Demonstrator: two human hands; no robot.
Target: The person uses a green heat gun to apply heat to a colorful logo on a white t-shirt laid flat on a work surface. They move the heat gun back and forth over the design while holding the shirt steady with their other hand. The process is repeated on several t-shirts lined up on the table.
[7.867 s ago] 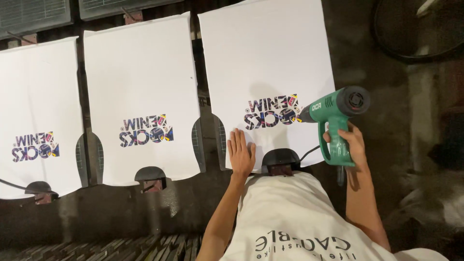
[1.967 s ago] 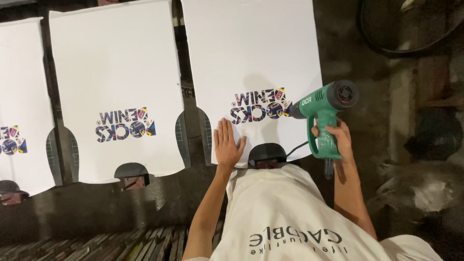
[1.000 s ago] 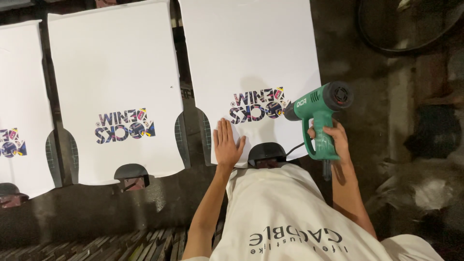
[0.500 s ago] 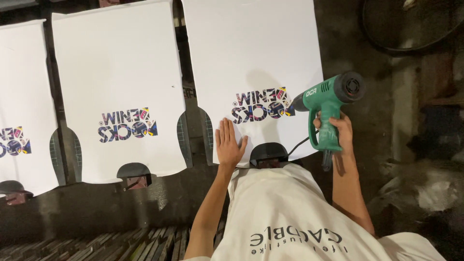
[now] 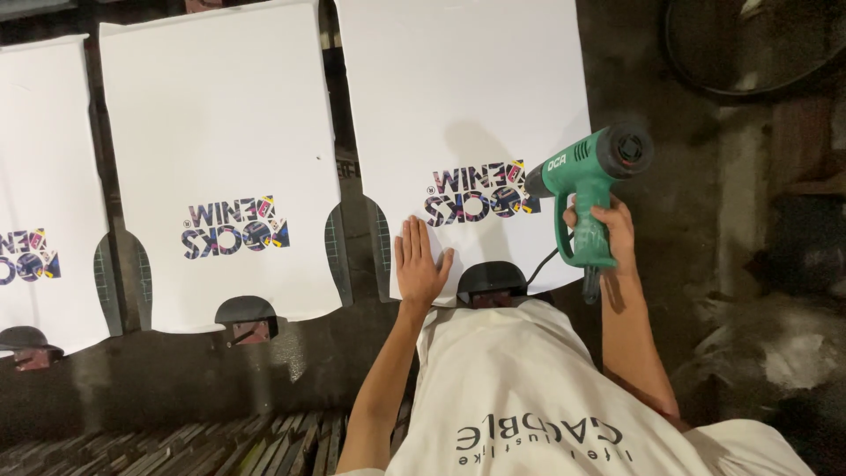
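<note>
Our right hand (image 5: 606, 231) was clenched round the grip of the green heat gun (image 5: 586, 176), held over the right edge of the nearest white shirt (image 5: 458, 97), its nozzle aimed at the coloured print (image 5: 480, 192). Our left hand (image 5: 419, 264) lay flat on that shirt, fingers straight and spread, grasping nothing, just below and left of the print. A black cord (image 5: 545, 264) ran from the gun toward a dark clamp (image 5: 491, 282) at the shirt's near edge. Two more printed shirts (image 5: 211, 132) lay to the left on separate boards.
</note>
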